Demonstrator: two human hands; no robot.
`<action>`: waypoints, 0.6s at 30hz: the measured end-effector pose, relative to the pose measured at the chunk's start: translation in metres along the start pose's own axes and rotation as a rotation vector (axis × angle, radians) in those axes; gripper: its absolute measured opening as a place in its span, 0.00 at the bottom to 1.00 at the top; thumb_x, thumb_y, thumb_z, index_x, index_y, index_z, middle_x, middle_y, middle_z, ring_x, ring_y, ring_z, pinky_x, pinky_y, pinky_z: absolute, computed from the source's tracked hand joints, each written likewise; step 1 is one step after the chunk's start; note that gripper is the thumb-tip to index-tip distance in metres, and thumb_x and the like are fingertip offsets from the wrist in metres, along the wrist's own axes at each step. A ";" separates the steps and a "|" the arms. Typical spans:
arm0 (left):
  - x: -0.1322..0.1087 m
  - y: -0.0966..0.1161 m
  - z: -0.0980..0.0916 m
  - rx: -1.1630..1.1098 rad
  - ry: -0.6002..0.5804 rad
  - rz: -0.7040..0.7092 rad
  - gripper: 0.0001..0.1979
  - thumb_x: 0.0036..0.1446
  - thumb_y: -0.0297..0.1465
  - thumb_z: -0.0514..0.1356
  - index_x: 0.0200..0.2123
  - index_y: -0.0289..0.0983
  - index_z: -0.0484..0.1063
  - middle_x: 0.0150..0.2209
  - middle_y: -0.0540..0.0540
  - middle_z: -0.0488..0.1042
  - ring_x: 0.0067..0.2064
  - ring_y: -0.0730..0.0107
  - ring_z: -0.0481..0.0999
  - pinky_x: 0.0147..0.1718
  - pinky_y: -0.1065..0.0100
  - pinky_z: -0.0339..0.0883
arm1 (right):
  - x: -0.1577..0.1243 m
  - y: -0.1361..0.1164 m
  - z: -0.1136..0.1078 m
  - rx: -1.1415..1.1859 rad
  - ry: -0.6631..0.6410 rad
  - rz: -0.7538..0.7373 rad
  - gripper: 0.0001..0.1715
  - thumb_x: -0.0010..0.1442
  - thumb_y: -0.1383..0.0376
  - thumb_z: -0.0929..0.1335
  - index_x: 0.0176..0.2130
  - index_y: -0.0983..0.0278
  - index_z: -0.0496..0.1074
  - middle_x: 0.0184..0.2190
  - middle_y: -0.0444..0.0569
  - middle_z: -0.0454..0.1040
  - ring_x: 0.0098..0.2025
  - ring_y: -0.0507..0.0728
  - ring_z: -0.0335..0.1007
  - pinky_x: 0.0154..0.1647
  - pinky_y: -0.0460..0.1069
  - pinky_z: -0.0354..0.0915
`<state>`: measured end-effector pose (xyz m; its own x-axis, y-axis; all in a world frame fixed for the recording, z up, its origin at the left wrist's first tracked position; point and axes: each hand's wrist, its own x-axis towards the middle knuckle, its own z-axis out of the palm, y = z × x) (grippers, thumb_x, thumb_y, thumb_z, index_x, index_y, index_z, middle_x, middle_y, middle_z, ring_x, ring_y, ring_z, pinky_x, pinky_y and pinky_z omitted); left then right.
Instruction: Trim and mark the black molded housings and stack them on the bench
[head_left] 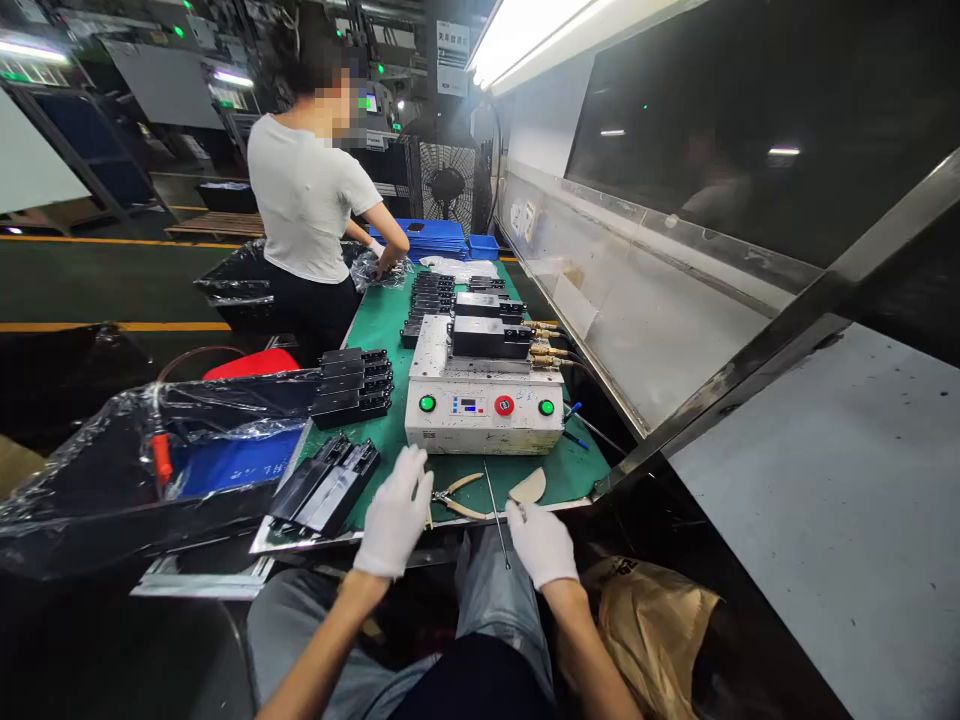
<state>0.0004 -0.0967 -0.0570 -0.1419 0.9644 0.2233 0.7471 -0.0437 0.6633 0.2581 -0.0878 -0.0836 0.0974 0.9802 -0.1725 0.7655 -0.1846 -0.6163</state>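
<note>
My gloved left hand (394,512) hovers at the near edge of the green work mat (386,450), holding nothing I can see. Just left of it lies a stack of black plastic parts (324,487). Steel-jawed pliers with cream handles (457,497) lie between my hands. My gloved right hand (541,545) rests at the mat's edge, next to a thin metal rod (495,510) and a cream curved piece (529,487). Whether those fingers pinch the rod is unclear. Ahead stands a white control box (484,420) with buttons and black blocks on top.
Several black parts (352,385) sit in rows on the mat. Black plastic-wrapped stock (142,470) lies to the left. A brown paper bag (652,635) sits low on the right, beside a metal wall panel. A co-worker's gloved hand (386,262) works in plastic at the far end.
</note>
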 end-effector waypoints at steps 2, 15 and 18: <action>-0.036 0.007 0.017 -0.126 -0.133 -0.120 0.21 0.70 0.40 0.50 0.54 0.42 0.79 0.57 0.43 0.80 0.59 0.56 0.77 0.60 0.62 0.68 | -0.013 0.019 0.023 0.336 -0.129 0.137 0.22 0.63 0.50 0.69 0.48 0.63 0.75 0.33 0.53 0.81 0.38 0.61 0.81 0.41 0.53 0.71; -0.080 0.024 0.088 -0.188 -0.477 -0.249 0.24 0.67 0.45 0.49 0.27 0.40 0.74 0.32 0.44 0.80 0.38 0.62 0.75 0.41 0.66 0.62 | -0.044 0.035 0.060 0.855 -0.278 0.206 0.35 0.50 0.44 0.73 0.47 0.67 0.78 0.19 0.41 0.71 0.18 0.52 0.65 0.21 0.47 0.61; -0.082 0.019 0.081 -0.288 -0.513 -0.292 0.26 0.65 0.50 0.49 0.27 0.38 0.73 0.31 0.44 0.78 0.38 0.61 0.75 0.41 0.65 0.64 | -0.076 0.053 0.034 0.885 -0.302 0.189 0.39 0.53 0.41 0.68 0.49 0.68 0.78 0.18 0.42 0.70 0.16 0.51 0.62 0.18 0.46 0.57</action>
<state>0.0790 -0.1550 -0.1207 0.0681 0.9461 -0.3167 0.5105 0.2397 0.8258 0.2696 -0.1743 -0.1295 -0.0931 0.8912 -0.4439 -0.0173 -0.4472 -0.8942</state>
